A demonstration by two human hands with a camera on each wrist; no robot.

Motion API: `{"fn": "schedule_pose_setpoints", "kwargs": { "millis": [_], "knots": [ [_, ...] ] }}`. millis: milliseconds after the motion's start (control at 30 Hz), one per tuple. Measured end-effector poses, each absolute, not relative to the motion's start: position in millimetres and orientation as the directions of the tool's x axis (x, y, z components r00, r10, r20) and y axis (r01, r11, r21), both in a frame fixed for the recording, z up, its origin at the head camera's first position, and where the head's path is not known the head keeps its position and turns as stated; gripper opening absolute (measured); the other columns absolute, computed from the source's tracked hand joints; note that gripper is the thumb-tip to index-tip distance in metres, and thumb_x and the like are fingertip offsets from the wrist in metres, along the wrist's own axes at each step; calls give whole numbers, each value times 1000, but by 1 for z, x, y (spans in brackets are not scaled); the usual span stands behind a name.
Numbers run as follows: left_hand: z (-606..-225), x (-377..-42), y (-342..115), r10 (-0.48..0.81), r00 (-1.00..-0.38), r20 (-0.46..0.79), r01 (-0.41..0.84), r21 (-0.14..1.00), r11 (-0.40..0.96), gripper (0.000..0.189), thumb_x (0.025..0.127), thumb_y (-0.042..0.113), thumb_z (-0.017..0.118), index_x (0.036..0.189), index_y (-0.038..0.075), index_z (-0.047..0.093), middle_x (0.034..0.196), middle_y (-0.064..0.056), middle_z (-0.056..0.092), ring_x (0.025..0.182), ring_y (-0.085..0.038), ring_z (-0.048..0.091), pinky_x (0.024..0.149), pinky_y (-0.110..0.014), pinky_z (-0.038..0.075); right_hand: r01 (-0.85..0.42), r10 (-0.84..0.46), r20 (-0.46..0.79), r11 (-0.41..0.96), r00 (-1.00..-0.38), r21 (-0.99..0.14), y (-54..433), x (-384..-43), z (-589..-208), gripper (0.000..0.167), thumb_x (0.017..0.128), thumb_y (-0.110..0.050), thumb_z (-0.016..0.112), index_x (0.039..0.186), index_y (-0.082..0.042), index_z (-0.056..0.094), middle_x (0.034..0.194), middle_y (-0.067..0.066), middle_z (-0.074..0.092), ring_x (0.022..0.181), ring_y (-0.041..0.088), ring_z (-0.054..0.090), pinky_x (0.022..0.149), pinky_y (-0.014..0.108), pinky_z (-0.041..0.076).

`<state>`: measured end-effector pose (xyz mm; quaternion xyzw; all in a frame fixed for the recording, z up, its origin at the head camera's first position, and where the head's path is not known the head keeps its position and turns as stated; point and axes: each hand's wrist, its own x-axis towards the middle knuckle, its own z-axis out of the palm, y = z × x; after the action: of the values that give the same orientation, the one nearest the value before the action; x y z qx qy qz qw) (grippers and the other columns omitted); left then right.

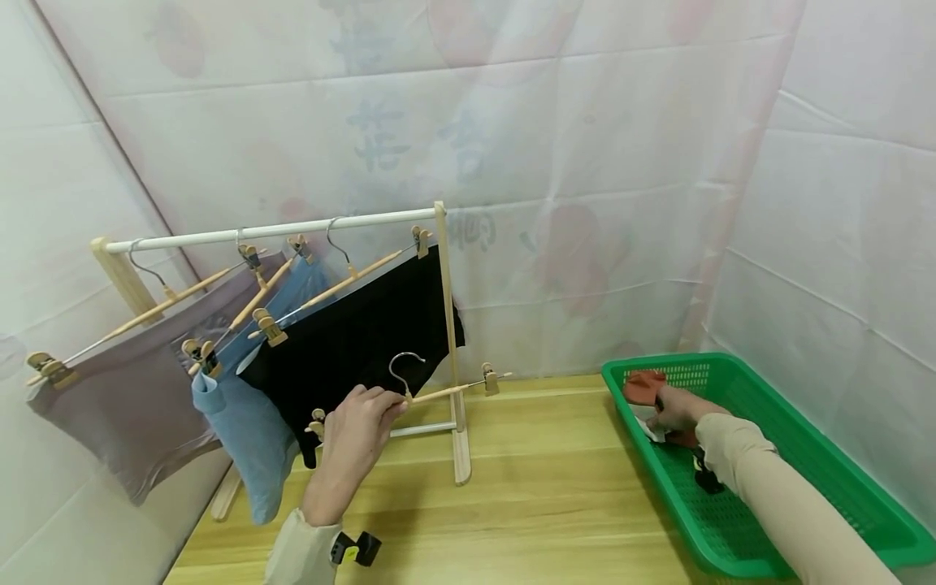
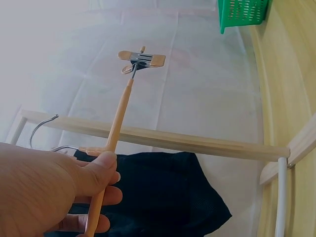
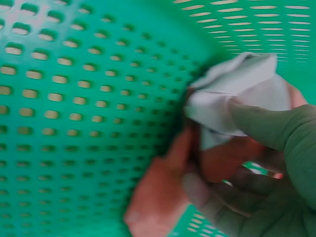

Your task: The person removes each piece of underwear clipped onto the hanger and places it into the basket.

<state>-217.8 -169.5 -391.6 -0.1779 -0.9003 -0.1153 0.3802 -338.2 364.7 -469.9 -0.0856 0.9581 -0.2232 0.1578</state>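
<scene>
My left hand (image 1: 357,435) grips a wooden clip hanger (image 2: 118,121) near its middle, thumb and fingers curled round the bar. The hanger's metal hook points up, and a clip (image 1: 490,379) sits at its right end with no cloth in it. Inside the green basket (image 1: 702,561), my right hand (image 1: 676,409) holds a bunched piece of cloth, rust-orange (image 3: 160,197) with a white part (image 3: 242,94). In the right wrist view the thumb presses on the white part. How the cloth is folded cannot be made out.
A small wooden rack with a white rail (image 1: 292,230) stands at the left. Black underpants (image 1: 351,341), a light blue garment (image 1: 249,439) and a mauve garment (image 1: 139,406) hang from it on clip hangers. Beneath lies a wood-grain table (image 1: 541,487); printed curtains surround it.
</scene>
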Motion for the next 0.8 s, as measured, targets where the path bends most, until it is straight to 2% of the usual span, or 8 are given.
{"fn": "schedule_pose_setpoints", "kwargs": {
  "millis": [100,167,367,467,567,633,700,800],
  "knots": [
    [-389,-216,-171,228,-647,728,405,74,912,8,90,27,76,87,21,80,78,9,74,63,-10,51,47,-18,33,-104,-263,-304,886,-916,-451,359,-339,-451,18,96,-11,66,81,-4,59,71,2,53,63,16,46,59,32,39],
    [-388,-215,-171,225,-645,730,404,77,911,7,90,27,76,86,22,80,77,9,74,63,-10,52,47,-18,33,-137,-282,-321,903,-904,-408,356,-342,-438,23,97,-10,63,75,-9,57,66,-1,49,59,13,42,56,29,37],
    [-385,-214,-173,216,-643,735,400,82,913,6,88,26,77,84,22,79,76,8,73,63,-10,51,46,-18,32,-218,-300,-300,936,-906,-278,346,-349,-400,45,95,-7,56,58,-23,36,54,-10,22,52,6,16,51,24,20],
    [-384,-213,-174,218,-636,740,400,75,913,5,88,26,78,85,22,79,76,8,73,63,-11,52,47,-19,34,-253,-310,-234,936,-922,-245,340,-351,-382,39,96,-10,58,60,-18,44,54,-8,30,51,8,22,51,25,24],
    [-381,-213,-176,226,-615,755,408,60,911,4,87,25,79,85,21,80,76,7,74,63,-12,53,47,-19,35,-313,-351,-146,921,-925,-231,330,-351,-366,21,98,-16,61,82,-2,65,71,7,60,60,14,50,56,31,45],
    [-379,-212,-178,232,-596,769,416,49,908,5,87,24,79,85,19,80,76,6,74,62,-13,54,47,-20,35,-352,-382,-93,905,-919,-238,320,-350,-357,26,99,-17,59,105,7,67,94,20,70,77,24,65,67,41,56],
    [-376,-211,-180,234,-578,781,424,43,905,5,87,23,78,86,18,80,76,5,74,61,-13,53,46,-20,35,-387,-407,-41,890,-912,-240,308,-350,-350,36,101,-18,57,121,10,63,113,28,69,95,35,69,80,50,58],
    [-371,-210,-182,229,-563,794,427,42,903,8,89,23,77,86,16,80,76,4,75,61,-13,52,47,-20,35,-410,-420,12,878,-907,-248,285,-349,-344,40,103,-23,56,128,8,61,121,29,68,107,41,68,89,54,56]
  ]
}}
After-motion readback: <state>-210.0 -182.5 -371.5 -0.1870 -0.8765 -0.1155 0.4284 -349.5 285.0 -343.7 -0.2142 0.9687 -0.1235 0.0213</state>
